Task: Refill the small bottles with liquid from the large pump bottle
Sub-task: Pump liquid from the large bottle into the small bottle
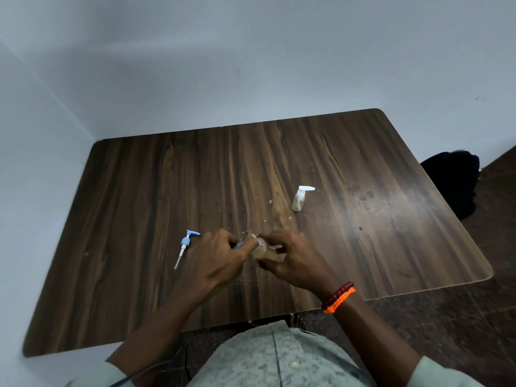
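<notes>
Over the table's near middle, my right hand [293,258] grips a small clear bottle [264,251] holding yellowish liquid, tilted with its open mouth toward my left hand [220,258]. My left hand is closed on a bluish item [238,245] pressed against that mouth; most of it is hidden by my fingers. A blue pump head [185,244] with a white dip tube lies loose on the table, left of my hands. A second small clear bottle [300,198] with a white pump top stands upright farther back on the right.
The dark wooden table [139,219] stands against a pale wall, and crumbs and smears mark its middle and right. A dark bag [452,185] lies on the floor past the right edge. A cable runs by my lap.
</notes>
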Action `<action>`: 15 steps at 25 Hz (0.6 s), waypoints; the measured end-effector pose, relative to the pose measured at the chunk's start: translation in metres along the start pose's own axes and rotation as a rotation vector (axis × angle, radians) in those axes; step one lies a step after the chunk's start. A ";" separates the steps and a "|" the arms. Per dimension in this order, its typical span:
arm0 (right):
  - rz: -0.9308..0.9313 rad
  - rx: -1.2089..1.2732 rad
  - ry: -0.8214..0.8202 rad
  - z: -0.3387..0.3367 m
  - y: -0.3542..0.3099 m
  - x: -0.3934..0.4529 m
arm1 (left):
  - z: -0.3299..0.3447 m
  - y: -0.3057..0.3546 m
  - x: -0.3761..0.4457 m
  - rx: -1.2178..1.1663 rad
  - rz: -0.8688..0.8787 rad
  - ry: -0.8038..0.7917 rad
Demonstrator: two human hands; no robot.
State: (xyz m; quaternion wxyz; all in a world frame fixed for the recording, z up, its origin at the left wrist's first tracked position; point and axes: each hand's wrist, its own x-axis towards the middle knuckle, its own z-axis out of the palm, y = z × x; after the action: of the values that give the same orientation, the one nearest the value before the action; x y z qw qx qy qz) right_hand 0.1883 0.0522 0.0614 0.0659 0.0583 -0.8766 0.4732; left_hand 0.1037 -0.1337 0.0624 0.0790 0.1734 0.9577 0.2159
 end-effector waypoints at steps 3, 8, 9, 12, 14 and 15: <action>0.036 -0.013 0.011 -0.002 0.002 -0.001 | 0.003 -0.007 0.001 -0.054 -0.023 -0.070; 0.046 -0.055 -0.020 -0.002 0.004 0.001 | 0.001 -0.004 0.000 -0.036 -0.028 -0.052; 0.053 -0.079 -0.039 0.001 0.005 0.000 | 0.001 -0.002 0.001 -0.004 -0.032 -0.050; 0.074 -0.057 -0.038 0.002 0.006 -0.002 | 0.003 -0.003 0.003 0.006 -0.020 -0.075; 0.062 -0.017 -0.006 -0.003 0.007 -0.001 | 0.005 -0.007 0.005 -0.049 -0.005 -0.077; 0.059 -0.019 0.000 -0.005 0.008 0.001 | 0.005 -0.008 0.006 -0.072 -0.003 -0.082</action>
State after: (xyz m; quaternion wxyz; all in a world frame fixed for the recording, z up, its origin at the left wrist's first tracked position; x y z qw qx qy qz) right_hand 0.1863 0.0608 0.0580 0.0525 0.0317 -0.8825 0.4664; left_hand 0.0969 -0.1362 0.0543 0.1246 0.1778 0.9455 0.2425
